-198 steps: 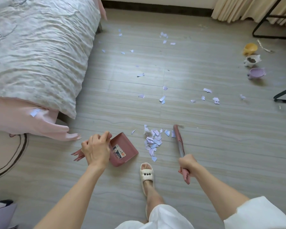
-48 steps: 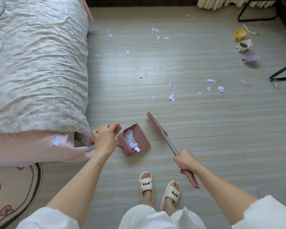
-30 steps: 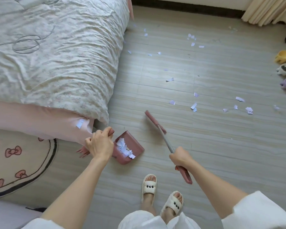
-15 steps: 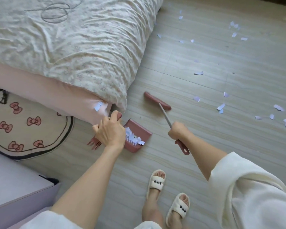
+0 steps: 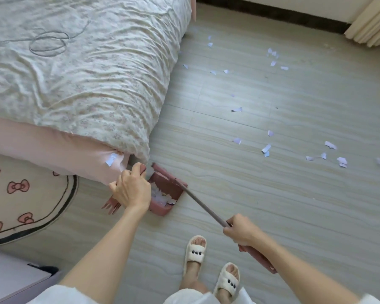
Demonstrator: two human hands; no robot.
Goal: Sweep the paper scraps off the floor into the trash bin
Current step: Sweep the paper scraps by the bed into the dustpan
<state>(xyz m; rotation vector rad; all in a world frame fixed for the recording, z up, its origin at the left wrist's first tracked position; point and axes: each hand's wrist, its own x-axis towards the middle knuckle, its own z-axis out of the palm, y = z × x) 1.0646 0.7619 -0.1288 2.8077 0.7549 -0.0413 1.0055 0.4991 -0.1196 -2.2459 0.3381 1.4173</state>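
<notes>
At the foot corner of the bed [image 5: 86, 88], on the pale wood-grain floor [image 5: 272, 205], sits a pink dustpan [image 5: 169, 191], its pan holding a heap of white paper scraps [image 5: 162, 197]. Left hand [image 5: 131, 190]: fingers curled round the dustpan's handle, thumb uppermost; a comb-like toothed end [image 5: 111, 206] of the handle shows below the hand. Right hand [image 5: 239, 230]: closed round the shaft of a broom [image 5: 202, 204], with the pink grip end projecting behind the wrist. Broom head lies across the far edge of the dustpan, just beside the hanging quilt; whether it touches the floor cannot be told. Loose paper scraps [image 5: 266, 148] remain spread over the floor beyond the dustpan: a cluster to the right, a few singles at mid-floor, and a further group near the dark skirting. One scrap [image 5: 111, 159] clings to the pink bed skirt next to the left hand. No trash bin appears in view. A round rug [image 5: 20, 194] with pink bows lies to the left of the bed corner. Both feet wear cream slippers [image 5: 195, 252], planted near the lower edge, well apart from the dustpan
</notes>
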